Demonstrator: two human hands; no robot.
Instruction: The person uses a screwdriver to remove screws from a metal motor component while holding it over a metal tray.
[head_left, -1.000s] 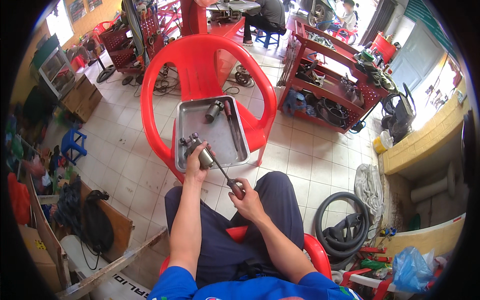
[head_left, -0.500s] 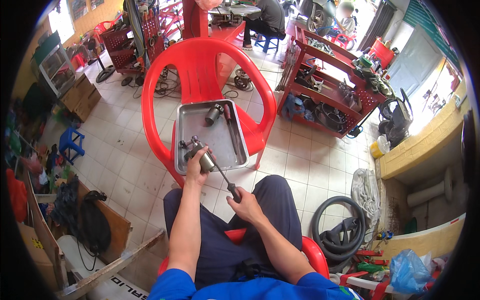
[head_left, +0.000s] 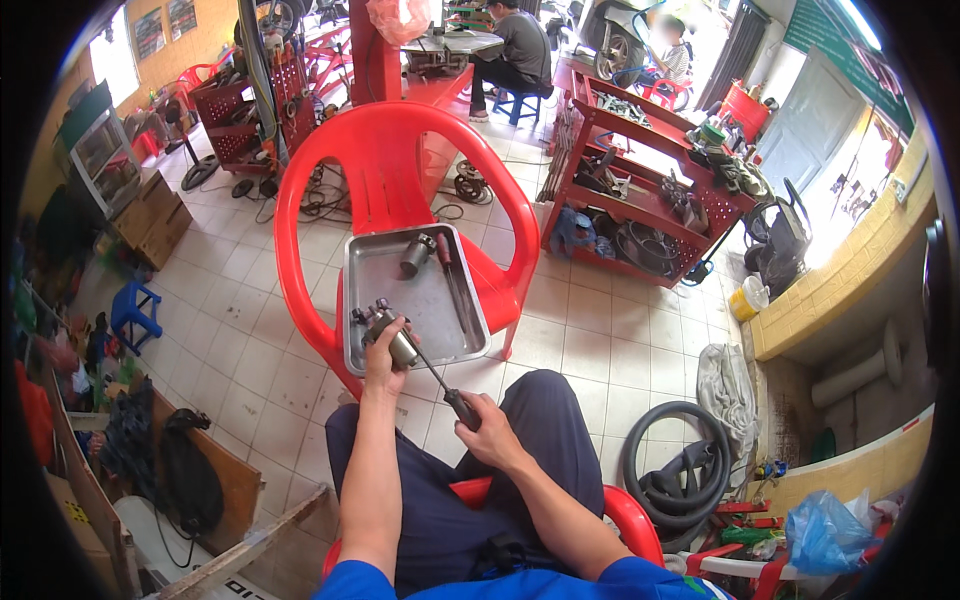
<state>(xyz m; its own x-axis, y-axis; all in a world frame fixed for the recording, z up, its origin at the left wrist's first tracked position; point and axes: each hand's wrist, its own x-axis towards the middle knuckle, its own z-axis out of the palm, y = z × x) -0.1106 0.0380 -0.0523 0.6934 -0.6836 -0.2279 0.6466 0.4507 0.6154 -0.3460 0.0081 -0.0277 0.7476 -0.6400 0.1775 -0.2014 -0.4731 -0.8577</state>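
Observation:
My left hand [head_left: 383, 362] is closed around a metal cylinder with a bracketed end [head_left: 399, 345], which looks like a small starter motor. It is held over the near left part of a shallow metal tray [head_left: 425, 300]. In my right hand [head_left: 493, 433] is a screwdriver [head_left: 459, 407], gripped by its dark handle. Its shaft slants up and left to the cylinder's near end; the tip's exact contact is too small to tell. Inside the tray lie a second metal cylinder [head_left: 414, 260] and, to its right, a long tool with a red handle [head_left: 444, 250].
The tray rests on a red plastic chair [head_left: 293, 240] before my knees. A red tool cart [head_left: 640, 190] stands at the far right, black tubes [head_left: 680, 470] lie at the near right, and a blue stool [head_left: 135, 315] is at left. Further back, a person [head_left: 515, 50] sits.
The view has tilted slightly, so chair and tray appear a little lower and further left. Both hands keep their holds on the cylinder and the screwdriver.

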